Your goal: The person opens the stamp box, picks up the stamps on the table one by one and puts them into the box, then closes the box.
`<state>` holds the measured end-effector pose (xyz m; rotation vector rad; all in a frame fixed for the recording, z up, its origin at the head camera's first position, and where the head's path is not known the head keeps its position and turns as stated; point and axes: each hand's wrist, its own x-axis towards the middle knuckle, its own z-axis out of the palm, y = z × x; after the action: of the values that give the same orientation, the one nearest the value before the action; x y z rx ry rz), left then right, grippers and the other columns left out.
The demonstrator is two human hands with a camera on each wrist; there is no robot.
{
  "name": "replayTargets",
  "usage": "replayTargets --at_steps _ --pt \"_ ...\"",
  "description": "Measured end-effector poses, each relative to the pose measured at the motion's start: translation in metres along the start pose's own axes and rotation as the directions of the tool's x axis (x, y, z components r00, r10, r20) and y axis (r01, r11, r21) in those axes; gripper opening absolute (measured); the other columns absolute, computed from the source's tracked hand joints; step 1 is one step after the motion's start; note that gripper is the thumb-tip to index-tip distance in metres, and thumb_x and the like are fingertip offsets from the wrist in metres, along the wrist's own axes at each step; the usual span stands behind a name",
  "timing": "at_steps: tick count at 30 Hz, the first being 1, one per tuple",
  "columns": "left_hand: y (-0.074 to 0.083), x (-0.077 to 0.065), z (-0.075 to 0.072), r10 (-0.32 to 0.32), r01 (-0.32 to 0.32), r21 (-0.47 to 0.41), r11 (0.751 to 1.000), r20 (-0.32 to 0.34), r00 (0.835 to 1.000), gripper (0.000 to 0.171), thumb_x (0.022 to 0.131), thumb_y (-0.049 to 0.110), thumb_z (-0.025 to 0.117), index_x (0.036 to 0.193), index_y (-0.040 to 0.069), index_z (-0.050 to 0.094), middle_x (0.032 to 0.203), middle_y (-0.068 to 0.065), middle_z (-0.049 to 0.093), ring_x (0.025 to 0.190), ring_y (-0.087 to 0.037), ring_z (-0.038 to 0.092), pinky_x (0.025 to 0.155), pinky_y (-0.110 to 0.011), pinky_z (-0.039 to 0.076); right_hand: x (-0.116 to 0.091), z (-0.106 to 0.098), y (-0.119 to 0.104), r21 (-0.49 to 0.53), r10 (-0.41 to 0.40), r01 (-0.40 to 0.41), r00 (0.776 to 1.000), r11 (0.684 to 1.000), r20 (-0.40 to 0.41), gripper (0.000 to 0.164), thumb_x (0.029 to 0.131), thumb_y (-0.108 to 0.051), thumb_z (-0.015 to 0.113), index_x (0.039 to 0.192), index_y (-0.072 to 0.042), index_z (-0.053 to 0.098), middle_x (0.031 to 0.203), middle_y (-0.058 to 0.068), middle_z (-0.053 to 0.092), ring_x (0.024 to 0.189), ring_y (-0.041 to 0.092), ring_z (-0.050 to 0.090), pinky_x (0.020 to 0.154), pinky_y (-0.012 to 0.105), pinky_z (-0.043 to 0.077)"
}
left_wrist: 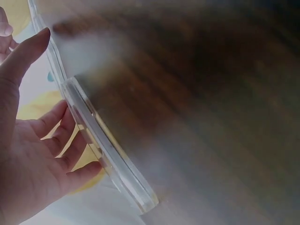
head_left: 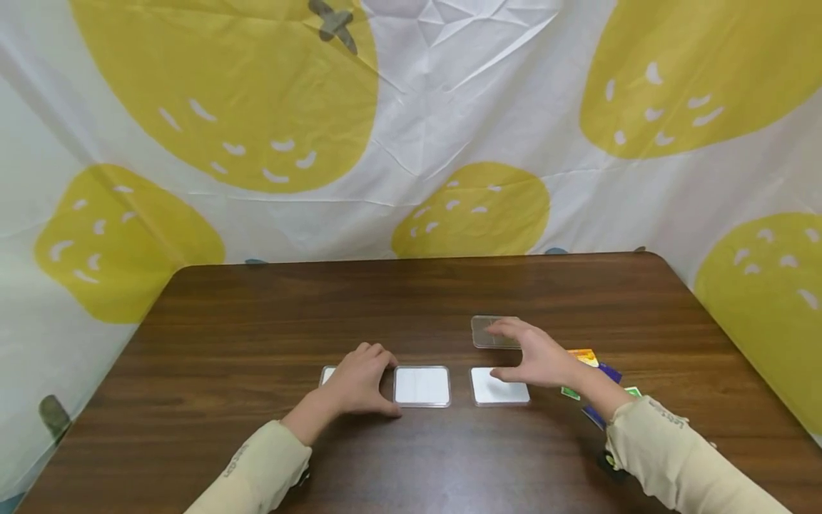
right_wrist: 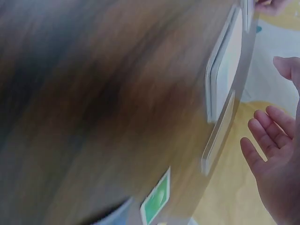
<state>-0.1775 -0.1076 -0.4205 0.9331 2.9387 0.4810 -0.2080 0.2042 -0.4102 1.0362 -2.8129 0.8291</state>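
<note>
My left hand (head_left: 359,382) hovers over or rests at a clear plastic case (head_left: 327,373), which it mostly hides. Its thumb and forefinger lie by the left edge of a second clear case (head_left: 422,387) with white contents. In the left wrist view the fingers are loosely bent beside a case (left_wrist: 110,150), the thumb apart from them. Above a third case with a white top (head_left: 497,391) is my right hand (head_left: 539,355), thumb and fingers spread, holding nothing. Behind that case lies a clear plastic lid (head_left: 491,341), partly covered by the fingers.
Colourful cards lie scattered under and beyond the right forearm, among them an orange card (head_left: 583,355) and a green card (right_wrist: 156,199). A dark object (head_left: 610,464) shows by the right sleeve. The brown wooden table (head_left: 257,314) meets a yellow-patterned white cloth (head_left: 308,228) at the back.
</note>
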Motion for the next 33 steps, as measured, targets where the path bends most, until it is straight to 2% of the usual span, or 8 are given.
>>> replayTargets --at_steps 4,12,17,24,33 --pt "0.001 0.0 0.002 0.0 0.0 0.005 1.0 -0.001 1.0 0.064 0.055 0.048 0.078 0.099 0.006 0.06 0.093 -0.002 0.054 0.09 -0.022 0.048 0.079 -0.037 0.042 0.002 0.009 -0.012 0.033 -0.02 0.019 0.999 0.999 0.033 0.059 0.069 -0.024 0.075 0.119 0.0 0.054 0.119 0.009 0.054 0.112 0.025 0.049 0.089 0.043 0.042" --pt "0.003 0.002 0.0 -0.029 0.029 0.014 0.999 0.018 0.999 0.064 0.057 0.049 0.078 0.101 0.006 0.06 0.095 -0.002 0.054 0.092 -0.023 0.048 0.079 -0.038 0.042 0.014 0.023 -0.035 -0.005 -0.103 0.104 0.993 0.995 0.055 0.058 0.067 -0.027 0.075 0.116 -0.002 0.057 0.114 0.005 0.056 0.109 0.021 0.051 0.091 0.037 0.042" --pt "0.002 0.002 0.001 -0.048 0.048 0.006 0.999 0.031 0.998 0.063 0.058 0.049 0.078 0.102 0.007 0.06 0.095 -0.002 0.054 0.092 -0.022 0.047 0.079 -0.038 0.042 0.02 0.035 -0.044 0.018 -0.094 0.093 0.993 0.995 0.071 0.054 0.067 -0.028 0.074 0.113 -0.005 0.059 0.11 0.001 0.058 0.104 0.015 0.052 0.089 0.035 0.043" --pt "0.001 0.001 0.001 -0.048 0.048 0.01 0.999 0.022 0.999 0.061 0.057 0.048 0.077 0.1 0.007 0.06 0.092 -0.001 0.053 0.09 -0.021 0.047 0.078 -0.037 0.042 0.023 0.052 -0.048 -0.077 -0.094 0.098 0.994 0.992 0.059 0.058 0.065 -0.033 0.076 0.111 -0.004 0.059 0.106 0.002 0.057 0.1 0.016 0.053 0.085 0.034 0.044" --pt "0.0 0.001 0.002 -0.043 0.043 0.017 0.999 0.017 0.999 0.061 0.057 0.049 0.077 0.099 0.008 0.06 0.093 -0.001 0.054 0.09 -0.022 0.048 0.078 -0.037 0.043 0.025 0.056 -0.052 -0.131 -0.096 0.106 0.992 0.986 0.081 0.058 0.063 -0.036 0.077 0.108 -0.003 0.06 0.104 0.002 0.056 0.097 0.015 0.053 0.082 0.031 0.045"
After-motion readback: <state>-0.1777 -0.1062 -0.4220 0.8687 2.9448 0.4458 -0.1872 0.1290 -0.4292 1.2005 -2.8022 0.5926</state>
